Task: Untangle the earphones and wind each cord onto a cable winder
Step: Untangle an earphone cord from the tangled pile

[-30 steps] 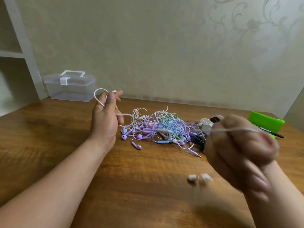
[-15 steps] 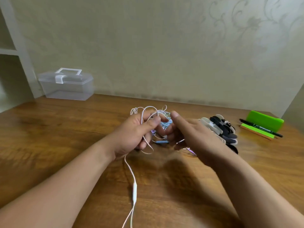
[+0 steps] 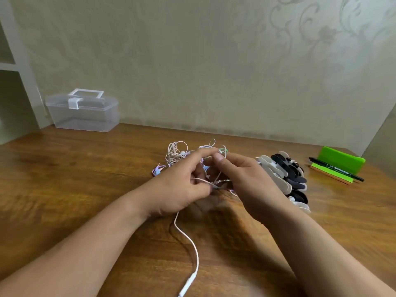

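A tangle of white, purple, blue and green earphones [image 3: 177, 154] lies on the wooden table [image 3: 85, 179], mostly hidden behind my hands. My left hand [image 3: 180, 187] grips a white earphone cord [image 3: 190, 241], which trails toward me and ends in an inline remote [image 3: 188, 282]. My right hand [image 3: 242, 179] pinches a loop of that white cord just in front of the tangle, its thumb meeting my left fingers. A pile of white and black cable winders [image 3: 285, 174] lies right of my right hand.
A clear plastic box with a handle [image 3: 82, 110] stands at the back left against the wall. A green holder [image 3: 340, 161] with a black pen [image 3: 336, 169] and green notes sits at the far right. A white shelf [image 3: 12, 67] edges the left.
My right hand dropped from a raised pull on the right and came to the tangle beside my left hand. The white cord with its remote now trails toward me.
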A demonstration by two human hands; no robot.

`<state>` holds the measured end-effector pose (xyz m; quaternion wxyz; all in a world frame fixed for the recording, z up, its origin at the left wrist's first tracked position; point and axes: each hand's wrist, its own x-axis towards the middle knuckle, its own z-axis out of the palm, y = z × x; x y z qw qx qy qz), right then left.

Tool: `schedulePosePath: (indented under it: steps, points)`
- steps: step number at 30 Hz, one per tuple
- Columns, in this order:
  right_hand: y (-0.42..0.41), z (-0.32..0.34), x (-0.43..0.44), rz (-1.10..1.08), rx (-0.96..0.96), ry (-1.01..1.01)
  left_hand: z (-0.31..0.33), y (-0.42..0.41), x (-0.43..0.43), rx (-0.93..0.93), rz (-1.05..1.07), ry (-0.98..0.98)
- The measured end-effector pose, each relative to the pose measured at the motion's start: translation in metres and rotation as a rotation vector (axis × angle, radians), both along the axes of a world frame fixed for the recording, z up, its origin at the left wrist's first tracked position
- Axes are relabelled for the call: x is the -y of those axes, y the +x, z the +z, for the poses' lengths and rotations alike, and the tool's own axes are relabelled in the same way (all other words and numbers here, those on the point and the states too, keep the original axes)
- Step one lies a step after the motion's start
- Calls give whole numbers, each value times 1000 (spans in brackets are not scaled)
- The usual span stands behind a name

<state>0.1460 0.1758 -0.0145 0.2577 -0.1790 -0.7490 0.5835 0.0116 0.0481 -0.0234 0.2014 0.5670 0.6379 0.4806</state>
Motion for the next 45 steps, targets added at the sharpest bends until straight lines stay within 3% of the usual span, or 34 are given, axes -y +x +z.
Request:
schedulePosePath:
  steps: [6,10,15,22,26,29,31,35,37,41,45]
  points:
    - [5,7,-2,-35,-55,80,8,7,3,188,13,24]
    - [8,11,0,94,-10,-22,0,1,-1,-49,215,146]
    - [12,17,0,252,68,-57,1,2,0,-220,224,251]
    - [17,23,-12,232,-77,-211,11,-1,-3,354,57,190]
    - [21,22,-24,176,-110,-266,12,-14,-3,587,201,293]
    - [23,23,-27,117,-108,-242,12,-20,1,591,333,298]
    - [24,25,-25,73,-116,-149,14,-17,4,570,277,230]
    - [28,30,-16,14,-85,302,19,-5,7,668,-42,115]
    - [33,32,-15,77,-102,334,16,-5,5,609,-66,134]
    - [37,38,-10,193,-128,308,6,-9,0,138,11,101]
    - [27,31,-8,231,-147,196,-1,-1,-3,-151,20,53]
